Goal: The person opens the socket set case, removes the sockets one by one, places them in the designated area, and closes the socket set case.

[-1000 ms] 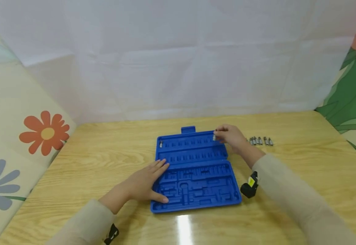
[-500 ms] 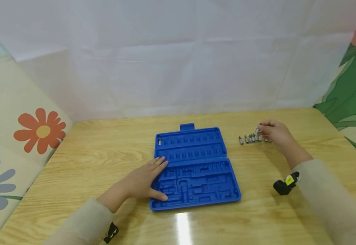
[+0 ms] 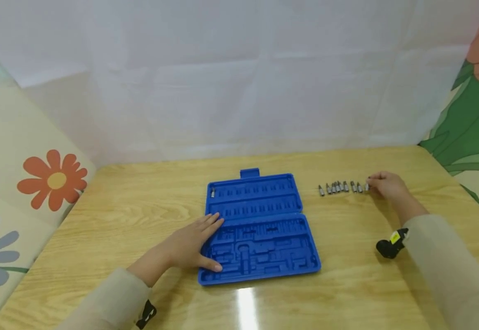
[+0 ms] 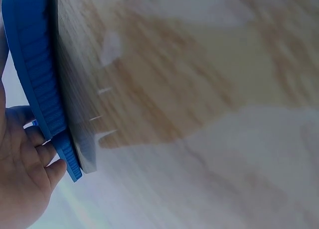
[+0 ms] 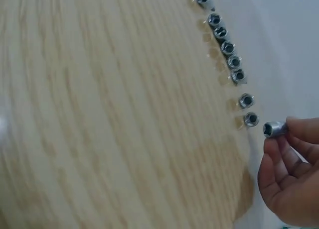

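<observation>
My right hand (image 3: 389, 188) pinches a small silver socket bit (image 5: 275, 129) between thumb and fingers at the right end of a row. In the right wrist view its square-holed end faces the camera, just off the tabletop or touching it; I cannot tell which. Several similar socket bits (image 3: 338, 187) lie side by side to its left, dark tips pointing away. My left hand (image 3: 189, 243) rests on the left edge of an open blue tool case (image 3: 260, 201), fingers extended and thumb over the lower half. One socket bit (image 3: 212, 193) sits in the case's upper left slot.
The wooden table (image 3: 148, 197) reaches back to a white cloth backdrop (image 3: 222, 105). Flower-patterned panels (image 3: 55, 180) stand at both sides. A latch flap (image 3: 249, 173) sticks out from the case's far edge.
My right hand has moved right with a socket bit, from above the case's upper right corner, over the row, to the row's right end. The left hand stays on the case.
</observation>
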A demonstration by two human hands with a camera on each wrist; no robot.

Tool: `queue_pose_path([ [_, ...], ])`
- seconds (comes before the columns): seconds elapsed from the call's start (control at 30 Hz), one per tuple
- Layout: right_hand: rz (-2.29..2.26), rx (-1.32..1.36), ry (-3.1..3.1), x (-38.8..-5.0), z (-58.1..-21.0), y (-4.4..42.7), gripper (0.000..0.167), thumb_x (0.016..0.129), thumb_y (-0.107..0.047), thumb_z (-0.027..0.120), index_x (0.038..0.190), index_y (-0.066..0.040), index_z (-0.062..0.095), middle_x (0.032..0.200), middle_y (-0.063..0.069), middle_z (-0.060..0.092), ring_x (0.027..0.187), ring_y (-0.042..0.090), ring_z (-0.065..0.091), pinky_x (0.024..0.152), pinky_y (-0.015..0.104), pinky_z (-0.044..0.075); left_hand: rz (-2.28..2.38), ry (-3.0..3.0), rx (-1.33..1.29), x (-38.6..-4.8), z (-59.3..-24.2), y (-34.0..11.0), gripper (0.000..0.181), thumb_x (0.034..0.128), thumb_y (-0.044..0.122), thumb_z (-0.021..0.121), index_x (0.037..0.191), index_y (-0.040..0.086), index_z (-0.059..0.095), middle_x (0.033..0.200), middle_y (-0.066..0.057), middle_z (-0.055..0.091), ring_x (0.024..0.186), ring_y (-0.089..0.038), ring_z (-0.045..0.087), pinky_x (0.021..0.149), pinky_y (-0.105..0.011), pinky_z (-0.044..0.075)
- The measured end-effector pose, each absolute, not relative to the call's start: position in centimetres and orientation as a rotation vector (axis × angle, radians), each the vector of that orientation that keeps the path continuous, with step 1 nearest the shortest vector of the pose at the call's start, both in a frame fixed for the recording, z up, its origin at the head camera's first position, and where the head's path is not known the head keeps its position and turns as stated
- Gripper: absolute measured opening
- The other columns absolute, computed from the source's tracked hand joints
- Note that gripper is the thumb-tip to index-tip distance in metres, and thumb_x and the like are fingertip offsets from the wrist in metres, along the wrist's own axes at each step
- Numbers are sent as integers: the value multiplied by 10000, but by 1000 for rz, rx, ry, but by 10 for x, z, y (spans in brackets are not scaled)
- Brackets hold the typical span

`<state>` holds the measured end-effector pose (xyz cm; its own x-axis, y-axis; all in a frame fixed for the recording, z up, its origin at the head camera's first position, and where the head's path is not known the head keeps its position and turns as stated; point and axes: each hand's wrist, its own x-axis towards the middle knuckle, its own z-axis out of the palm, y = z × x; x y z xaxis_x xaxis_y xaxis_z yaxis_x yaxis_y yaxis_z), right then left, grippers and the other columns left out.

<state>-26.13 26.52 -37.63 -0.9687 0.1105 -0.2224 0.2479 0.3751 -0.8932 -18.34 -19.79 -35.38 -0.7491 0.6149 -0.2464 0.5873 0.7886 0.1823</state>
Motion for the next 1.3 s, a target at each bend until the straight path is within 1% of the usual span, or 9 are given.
queue_pose_path([
  [0.17, -1579, 354, 2507, -265, -383, 265, 301, 890, -95, 433, 1091, 128, 416, 719, -51, 504, 607, 18, 486, 595, 196, 458, 162, 2678, 931, -183, -356, -199, 1061, 617, 723, 492, 1373, 39, 197, 1415, -142, 136, 1275, -313, 113, 993, -451, 188],
  [0.33, -1459, 338, 2563, -267, -385, 266, 309, 875, -87, 430, 1080, 144, 422, 757, 16, 513, 603, 45, 477, 564, 205, 447, 161, 2678, 918, -182, -357, -200, 1058, 616, 715, 506, 1379, 56, 185, 1420, -121, 128, 1279, -293, 110, 997, -440, 185],
  [0.5, -1349, 313, 2616, -268, -385, 267, 329, 884, -109, 427, 1098, 142, 428, 851, 106, 518, 656, 108, 486, 571, 234, 440, 158, 2679, 920, -182, -357, -199, 1055, 618, 719, 498, 1382, 65, 179, 1422, -112, 124, 1280, -288, 107, 996, -439, 190],
  [0.57, -1300, 301, 2649, -269, -384, 267, 328, 885, -121, 434, 1090, 135, 440, 858, 124, 515, 668, 137, 485, 567, 249, 436, 161, 2679, 917, -182, -357, -199, 1055, 619, 720, 496, 1381, 63, 179, 1423, -114, 123, 1280, -291, 104, 996, -442, 189],
  [0.67, -1242, 289, 2698, -271, -385, 266, 307, 873, -121, 450, 1049, 130, 465, 807, 111, 521, 650, 150, 478, 544, 251, 427, 168, 2675, 906, -182, -355, -199, 1056, 619, 718, 498, 1381, 61, 178, 1422, -119, 120, 1280, -296, 97, 997, -447, 181],
  [0.83, -1213, 306, 2742, -275, -386, 264, 265, 839, -94, 456, 980, 129, 485, 707, 73, 506, 580, 125, 446, 504, 251, 410, 165, 2677, 901, -182, -352, -199, 1058, 616, 723, 491, 1381, 62, 179, 1422, -123, 122, 1280, -301, 96, 996, -451, 179],
  [1.0, -1224, 316, 2747, -276, -385, 263, 246, 825, -79, 453, 953, 129, 488, 665, 58, 495, 551, 120, 436, 485, 251, 405, 147, 2685, 908, -183, -351, -199, 1061, 614, 728, 485, 1381, 61, 180, 1422, -123, 121, 1280, -299, 97, 997, -446, 180],
  [1.17, -1230, 337, 2749, -274, -384, 263, 250, 824, -76, 447, 962, 129, 487, 683, 70, 501, 561, 127, 439, 482, 248, 402, 152, 2684, 912, -182, -352, -199, 1062, 615, 727, 486, 1380, 57, 181, 1421, -126, 122, 1280, -301, 94, 999, -445, 175],
  [1.3, -1234, 345, 2743, -273, -384, 263, 266, 832, -84, 438, 984, 129, 484, 758, 117, 511, 614, 153, 458, 488, 230, 397, 164, 2683, 906, -182, -353, -200, 1062, 613, 723, 492, 1380, 58, 181, 1421, -127, 121, 1280, -301, 91, 1000, -447, 171],
])
